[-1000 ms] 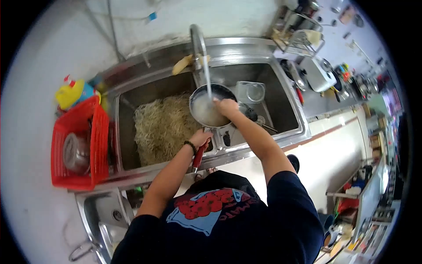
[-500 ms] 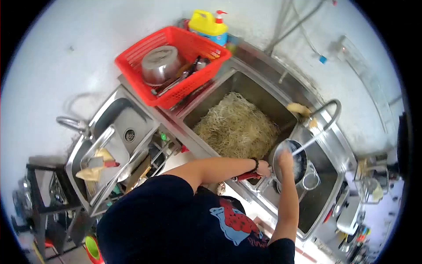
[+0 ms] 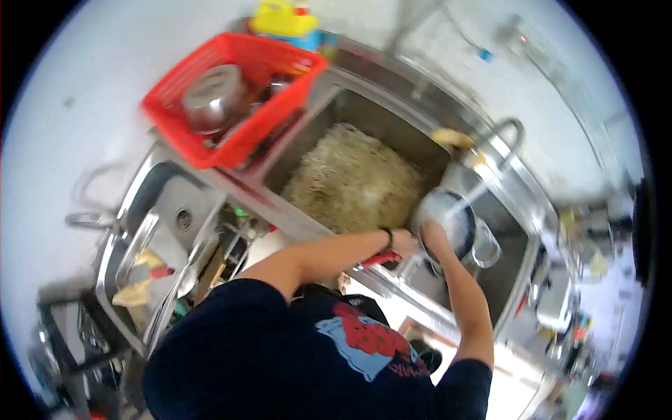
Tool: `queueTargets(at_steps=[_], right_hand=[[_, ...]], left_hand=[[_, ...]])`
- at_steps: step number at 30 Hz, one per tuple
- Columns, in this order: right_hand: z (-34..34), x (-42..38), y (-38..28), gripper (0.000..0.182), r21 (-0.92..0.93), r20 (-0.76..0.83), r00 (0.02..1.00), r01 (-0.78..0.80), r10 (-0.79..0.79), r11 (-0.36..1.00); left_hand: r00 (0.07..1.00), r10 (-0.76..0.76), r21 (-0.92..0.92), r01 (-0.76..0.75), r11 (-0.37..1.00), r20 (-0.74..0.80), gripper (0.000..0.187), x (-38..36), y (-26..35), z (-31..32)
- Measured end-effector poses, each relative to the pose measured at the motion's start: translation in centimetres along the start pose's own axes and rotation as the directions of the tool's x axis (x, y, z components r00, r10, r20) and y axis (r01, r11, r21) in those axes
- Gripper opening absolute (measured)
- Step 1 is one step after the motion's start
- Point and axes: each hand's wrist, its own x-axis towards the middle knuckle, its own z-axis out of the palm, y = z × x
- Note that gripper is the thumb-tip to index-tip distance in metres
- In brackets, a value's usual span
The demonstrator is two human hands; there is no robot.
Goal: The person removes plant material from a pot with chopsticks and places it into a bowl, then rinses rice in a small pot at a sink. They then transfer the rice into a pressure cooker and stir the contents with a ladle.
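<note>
A dark-lined pan (image 3: 462, 241) with a red handle (image 3: 381, 260) is held over the right sink basin (image 3: 505, 280). Its inside looks wet and whitish under the running water (image 3: 479, 189). My left hand (image 3: 404, 243) is closed on the pan where the handle meets its near side; the fingertips are hidden. Inside the pan, against its near wall, is my right hand (image 3: 435, 236). Its fingers look bunched together, and blur hides whatever is in them. The curved faucet (image 3: 516, 129) pours from behind the pan. A round strainer (image 3: 486, 250) sits just right of it.
Pale thin strands (image 3: 353, 178) fill much of the left basin. A red plastic basket (image 3: 164, 122) holding a metal pot (image 3: 212, 98) stands on its left rim. Behind that is a yellow jug (image 3: 283, 21). Another small sink (image 3: 182, 185) lies at far left.
The camera view has shifted, so the sinks and basket appear further left. My right hand has moved down toward the pan's near side. My left hand stays at the pan.
</note>
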Motion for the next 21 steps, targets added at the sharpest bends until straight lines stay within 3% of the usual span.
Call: queueTargets(at_steps=[1, 3, 5, 6, 8, 10, 13, 16, 18, 21], right_hand=[[0.5, 0.1, 0.4, 0.029, 0.006, -0.098, 0.995, -0.023, 0.023, 1.000], [-2.0, -0.4, -0.2, 0.028, -0.137, -0.092, 0.994, 0.046, -0.059, 0.990], [-2.1, 0.6, 1.1, 0.028, -0.073, -0.014, 0.999, -0.032, 0.031, 0.997], [-1.7, 1.1, 2.2, 0.029, -0.019, -0.090, 0.995, -0.035, 0.033, 0.999], [-1.9, 1.7, 3.9, 0.030, 0.036, -0.167, 0.985, -0.040, 0.046, 0.999], [-2.7, 1.9, 4.6, 0.029, 0.082, -0.219, 0.930, -0.284, 0.295, 0.955], [-2.8, 1.4, 5.7, 0.026, -0.060, -0.110, 0.958, -0.272, 0.264, 0.960], [-2.4, 0.2, 5.7, 0.027, -0.060, 0.027, 0.909, -0.414, 0.416, 0.908], [-0.2, -0.2, 6.2, 0.026, 0.012, -0.054, 0.918, -0.392, 0.392, 0.920], [0.2, -2.0, 3.8, 0.027, 0.047, 0.036, 0.924, -0.382, 0.380, 0.923]], left_hand=[[1.000, 0.021, 0.035, -0.021, 0.999, 0.008, 0.022, 0.5, -0.4, 0.1], [0.996, -0.077, -0.327, 0.084, 0.941, 0.036, 0.021, 0.2, -0.7, 0.0], [0.997, -0.071, -0.397, 0.065, 0.916, -0.002, 0.020, -1.3, 0.5, -0.3], [0.999, -0.043, -0.422, 0.044, 0.905, 0.011, 0.021, -1.2, 0.2, -0.3], [0.996, -0.089, -0.387, 0.093, 0.917, 0.028, 0.021, -2.0, 1.0, -0.7], [0.997, -0.076, -0.394, 0.079, 0.916, 0.023, 0.022, -2.0, 1.0, -0.7], [0.997, -0.083, -0.416, 0.078, 0.906, 0.004, 0.023, -1.8, 0.9, -0.2], [0.997, -0.074, -0.425, 0.058, 0.903, -0.023, 0.023, -1.0, 0.3, 0.4], [0.997, -0.043, -0.448, 0.007, 0.894, -0.070, 0.023, -1.2, 0.5, 0.9], [0.996, -0.072, -0.482, 0.040, 0.876, -0.050, 0.019, -1.2, 0.8, 1.2]])
